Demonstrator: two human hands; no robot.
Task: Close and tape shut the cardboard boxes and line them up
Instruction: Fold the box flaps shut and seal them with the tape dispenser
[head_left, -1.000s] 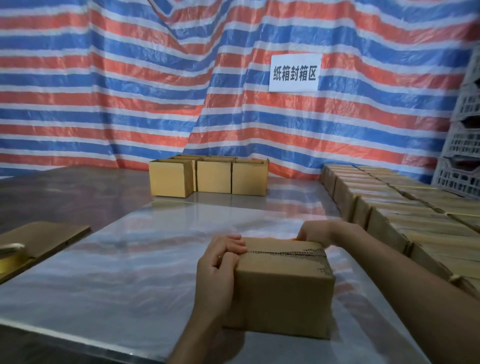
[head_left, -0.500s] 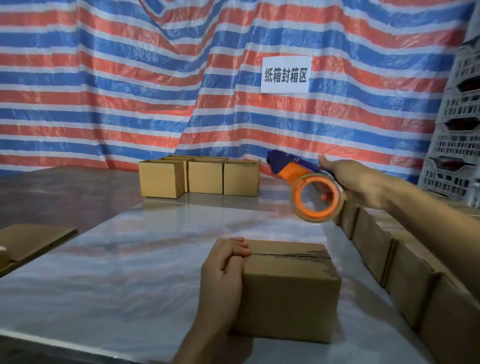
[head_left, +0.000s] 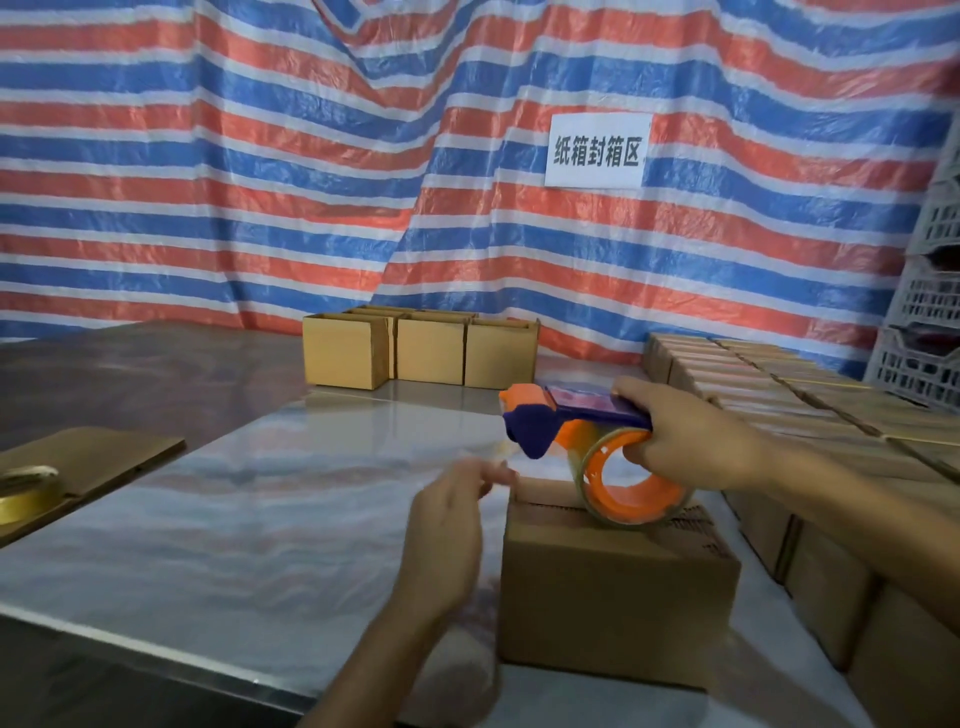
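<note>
My right hand (head_left: 691, 441) grips the orange-and-blue tape dispenser (head_left: 561, 421), its roll set against the top of the cardboard box (head_left: 613, 592) at the near right of the bench (head_left: 260, 519). My left hand (head_left: 447, 525) hovers just left of the box's top edge, blurred; I cannot tell whether its fingers pinch anything. A group of boxes (head_left: 421, 351) stands at the far end, and a long row of boxes (head_left: 810, 395) lines the right.
</note>
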